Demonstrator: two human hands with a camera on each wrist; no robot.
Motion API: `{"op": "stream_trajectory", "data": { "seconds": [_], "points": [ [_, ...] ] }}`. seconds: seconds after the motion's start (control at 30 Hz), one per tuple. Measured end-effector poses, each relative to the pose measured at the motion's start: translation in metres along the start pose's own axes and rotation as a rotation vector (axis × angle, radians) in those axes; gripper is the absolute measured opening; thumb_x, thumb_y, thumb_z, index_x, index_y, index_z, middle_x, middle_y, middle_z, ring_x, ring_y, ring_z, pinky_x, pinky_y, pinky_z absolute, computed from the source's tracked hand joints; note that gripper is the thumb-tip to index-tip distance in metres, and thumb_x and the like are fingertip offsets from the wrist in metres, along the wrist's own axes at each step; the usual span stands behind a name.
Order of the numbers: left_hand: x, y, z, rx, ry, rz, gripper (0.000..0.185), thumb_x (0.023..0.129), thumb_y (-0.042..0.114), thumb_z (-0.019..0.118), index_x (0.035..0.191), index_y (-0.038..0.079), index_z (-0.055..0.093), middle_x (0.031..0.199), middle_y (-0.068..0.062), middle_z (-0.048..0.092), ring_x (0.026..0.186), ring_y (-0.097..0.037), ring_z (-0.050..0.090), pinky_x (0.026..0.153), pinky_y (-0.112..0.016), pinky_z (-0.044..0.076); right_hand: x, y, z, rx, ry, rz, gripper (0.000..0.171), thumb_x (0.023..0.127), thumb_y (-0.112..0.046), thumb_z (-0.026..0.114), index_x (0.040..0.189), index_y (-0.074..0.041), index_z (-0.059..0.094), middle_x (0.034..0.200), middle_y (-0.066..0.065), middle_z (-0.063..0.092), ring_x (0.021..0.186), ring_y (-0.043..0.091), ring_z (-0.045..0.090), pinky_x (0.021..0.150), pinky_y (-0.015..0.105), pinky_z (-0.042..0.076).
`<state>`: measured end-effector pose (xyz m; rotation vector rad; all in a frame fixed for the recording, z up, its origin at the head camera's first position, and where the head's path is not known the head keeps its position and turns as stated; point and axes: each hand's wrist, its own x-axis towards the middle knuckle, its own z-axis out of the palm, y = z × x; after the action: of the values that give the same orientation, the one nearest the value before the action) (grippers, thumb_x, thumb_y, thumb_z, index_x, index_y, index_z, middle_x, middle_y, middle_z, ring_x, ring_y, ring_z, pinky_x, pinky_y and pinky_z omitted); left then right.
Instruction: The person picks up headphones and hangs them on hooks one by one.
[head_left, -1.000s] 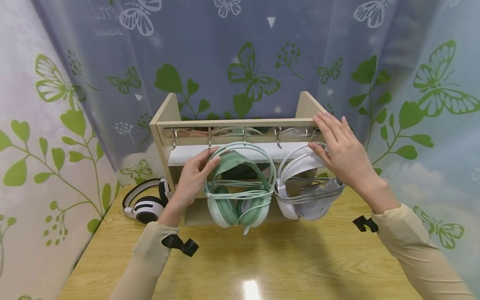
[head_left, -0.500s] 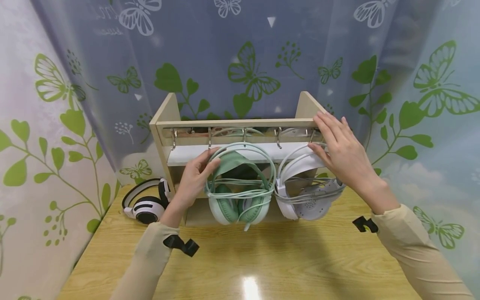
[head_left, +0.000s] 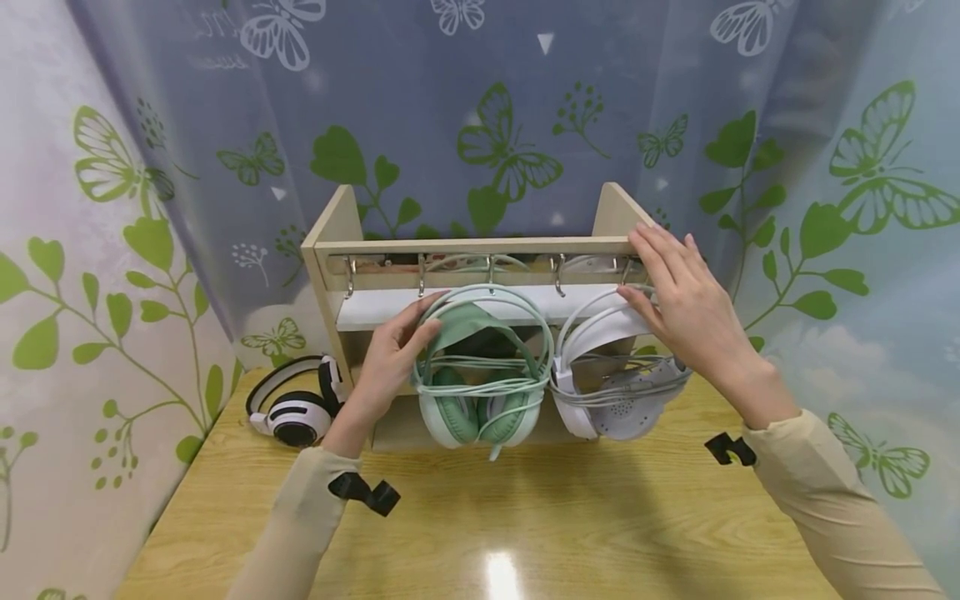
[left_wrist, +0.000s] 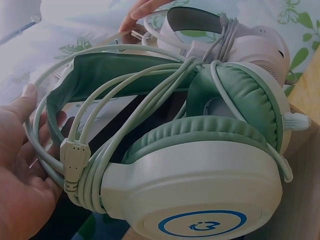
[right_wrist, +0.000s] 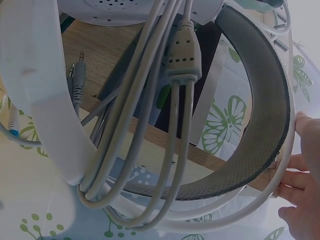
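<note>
- Left hand (head_left: 390, 354) grips the green headset (head_left: 480, 367) by its headband's left side; headset hangs on the rack (head_left: 465, 247), centre.
- Right hand (head_left: 678, 300), fingers straight, rests on the white headset (head_left: 611, 375) and the rack's right end.
- Best done by lifting the band straight off its hook (head_left: 489, 268), minding the wrapped cable.
- Black-white headset (head_left: 294, 404) lies on the table (head_left: 525, 533), left.

Soft, even indoor light fills my head view, bright and sharp throughout. A white glare spot shines on the table (head_left: 501, 575) near the bottom edge, from a lamp overhead. Faint shadows lie under the hanging headphones. The wide lens bends the picture at its edges. Both wrist views are dimmer, greyish and slightly soft up close.
</note>
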<state>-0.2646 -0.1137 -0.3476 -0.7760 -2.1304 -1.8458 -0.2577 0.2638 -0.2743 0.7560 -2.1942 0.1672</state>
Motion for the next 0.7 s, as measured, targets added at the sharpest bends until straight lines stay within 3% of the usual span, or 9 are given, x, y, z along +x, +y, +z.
{"op": "stream_trajectory", "data": {
  "seconds": [0.27, 0.4, 0.6, 0.7],
  "points": [
    [-0.003, -0.001, -0.001, -0.042, 0.022, -0.030, 0.040, 0.107, 0.024, 0.054, 0.146, 0.020, 0.057, 0.139, -0.003, 0.062, 0.118, -0.013, 0.060, 0.095, -0.025, 0.050, 0.000, 0.000, 0.000, -0.001, -0.007, 0.003, 0.073, 0.106, -0.055, 0.031, 0.154, 0.000, 0.038, 0.157, 0.020, 0.040, 0.148, 0.037, 0.034, 0.125, 0.053, 0.017],
    [-0.005, 0.002, -0.001, -0.043, 0.041, -0.049, 0.039, 0.106, 0.024, 0.056, 0.145, 0.019, 0.058, 0.139, -0.002, 0.062, 0.117, -0.013, 0.061, 0.097, -0.032, 0.051, 0.000, -0.001, -0.001, -0.003, -0.012, 0.005, 0.075, 0.106, -0.056, 0.030, 0.154, 0.000, 0.038, 0.157, 0.020, 0.040, 0.148, 0.037, 0.034, 0.125, 0.053, 0.017],
    [-0.008, 0.005, -0.007, -0.053, 0.057, -0.048, 0.039, 0.104, 0.022, 0.060, 0.142, 0.017, 0.061, 0.138, -0.003, 0.063, 0.116, -0.014, 0.063, 0.093, -0.025, 0.053, 0.001, -0.001, -0.002, -0.002, -0.017, 0.008, 0.075, 0.106, -0.056, 0.030, 0.154, 0.001, 0.039, 0.156, 0.021, 0.041, 0.148, 0.037, 0.034, 0.125, 0.053, 0.016],
    [-0.009, 0.004, -0.011, -0.070, 0.072, -0.037, 0.037, 0.104, 0.021, 0.061, 0.140, 0.014, 0.063, 0.136, -0.003, 0.064, 0.117, -0.015, 0.063, 0.093, -0.024, 0.054, 0.001, -0.001, -0.003, 0.014, -0.016, 0.012, 0.070, 0.107, -0.051, 0.038, 0.153, 0.001, 0.039, 0.156, 0.021, 0.041, 0.148, 0.037, 0.034, 0.125, 0.054, 0.017]
  ]
}}
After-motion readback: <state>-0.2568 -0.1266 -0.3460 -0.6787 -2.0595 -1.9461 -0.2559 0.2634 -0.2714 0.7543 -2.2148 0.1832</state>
